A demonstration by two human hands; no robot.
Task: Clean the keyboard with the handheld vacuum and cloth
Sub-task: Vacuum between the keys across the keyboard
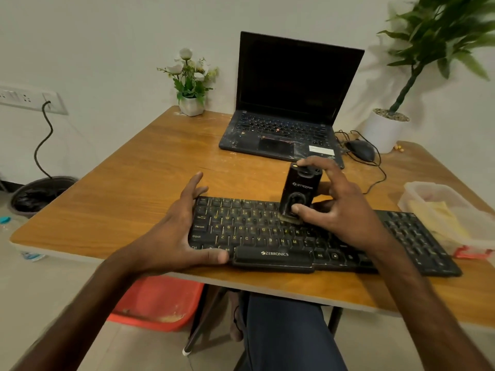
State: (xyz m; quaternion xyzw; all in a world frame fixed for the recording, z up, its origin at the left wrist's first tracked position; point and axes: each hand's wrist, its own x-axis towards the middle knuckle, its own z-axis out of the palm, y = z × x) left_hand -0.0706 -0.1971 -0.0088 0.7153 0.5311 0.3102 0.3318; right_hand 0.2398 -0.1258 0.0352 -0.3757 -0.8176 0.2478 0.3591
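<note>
On the wooden table (134, 162), right hand (340, 210) grips vacuum (300, 194), spread left hand (171, 231) braces keyboard (254, 231).

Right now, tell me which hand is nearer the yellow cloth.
Right. The right hand holds the vacuum on the keyboard, left of the cloth in its container; the left hand rests on the keyboard's far left end.

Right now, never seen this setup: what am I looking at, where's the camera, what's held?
No robot here: a person's two bare hands, filmed by one wide-angle camera worn on their head, looking down. The right hand grips a small black handheld vacuum, upright, brush end on the black Zebronics keyboard. The left hand steadies the keyboard's left end with straight fingers. Also on the wooden table: an open laptop, a mouse, a clear container with a yellow cloth, a small flower pot.
</note>
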